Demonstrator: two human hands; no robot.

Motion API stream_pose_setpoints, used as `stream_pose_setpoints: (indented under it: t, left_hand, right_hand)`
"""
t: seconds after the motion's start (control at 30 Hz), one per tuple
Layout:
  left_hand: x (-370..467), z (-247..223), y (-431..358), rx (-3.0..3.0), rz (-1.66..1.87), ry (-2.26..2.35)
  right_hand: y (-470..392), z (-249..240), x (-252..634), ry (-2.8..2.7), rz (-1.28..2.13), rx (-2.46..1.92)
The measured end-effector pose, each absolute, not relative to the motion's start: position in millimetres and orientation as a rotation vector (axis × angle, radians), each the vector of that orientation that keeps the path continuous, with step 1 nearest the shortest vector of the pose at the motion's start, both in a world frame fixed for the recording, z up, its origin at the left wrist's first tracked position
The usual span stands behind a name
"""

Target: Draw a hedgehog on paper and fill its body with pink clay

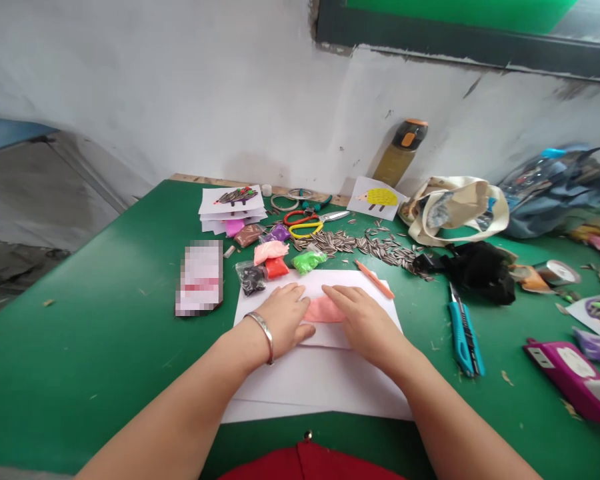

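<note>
A flat pink piece of clay (324, 310) lies on white paper (325, 380) at the middle of the green table. My left hand (284, 315), with a silver bangle at the wrist, rests at its left edge, fingers extended over the paper. At its right edge lies my right hand (367, 320), fingers stretched out and touching the pink piece. Just beyond the hands are bags of black clay (251, 277), red clay (277, 267), light pink clay (271, 251) and green clay (309, 259). An orange pen (375, 279) lies on the paper's upper right.
Scissors (313, 225) and scattered seeds (335, 243) lie toward the wall. A bottle (400, 152), a hedgehog picture (377, 198) and a cloth bag (455, 210) stand behind. A teal cutter (465, 337) and a magenta case (575, 380) are at right.
</note>
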State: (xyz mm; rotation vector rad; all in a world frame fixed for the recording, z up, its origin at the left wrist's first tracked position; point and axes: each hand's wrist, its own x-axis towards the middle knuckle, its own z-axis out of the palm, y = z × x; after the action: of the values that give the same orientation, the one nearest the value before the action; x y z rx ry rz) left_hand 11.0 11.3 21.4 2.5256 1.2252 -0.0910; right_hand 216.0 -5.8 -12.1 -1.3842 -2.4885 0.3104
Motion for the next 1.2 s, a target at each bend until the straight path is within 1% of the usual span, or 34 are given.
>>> stream_pose_setpoints:
  t: [0.27,0.4,0.63,0.87,1.0,1.2]
  left_hand:
    - [11.9,18.9,11.3,2.527,-0.07,1.201]
    - [12.0,19.8,11.4,2.544,-0.081,1.207]
    - [4.9,28.7,18.5,2.468,-0.098,1.189]
    - [2.0,24.5,19.1,2.497,-0.065,1.161]
    - [2.1,23.4,19.1,2.486,-0.05,1.143]
    - [1.0,23.7,19.1,2.474,-0.024,1.151]
  right_hand:
    - [-4.9,-9.4,218.2,-2.558,0.228,-1.458]
    - [-3.9,-5.7,213.8,-2.592,0.25,-1.506]
    - [-3.6,-10.6,223.6,-2.526,0.327,-1.458]
    - [-20.9,-5.0,197.3,-2.56,0.166,-1.335]
    - [-21.8,-6.0,190.4,-2.641,0.184,-1.317]
    - [-19.4,-5.0,192.2,-2.603,0.173,-1.364]
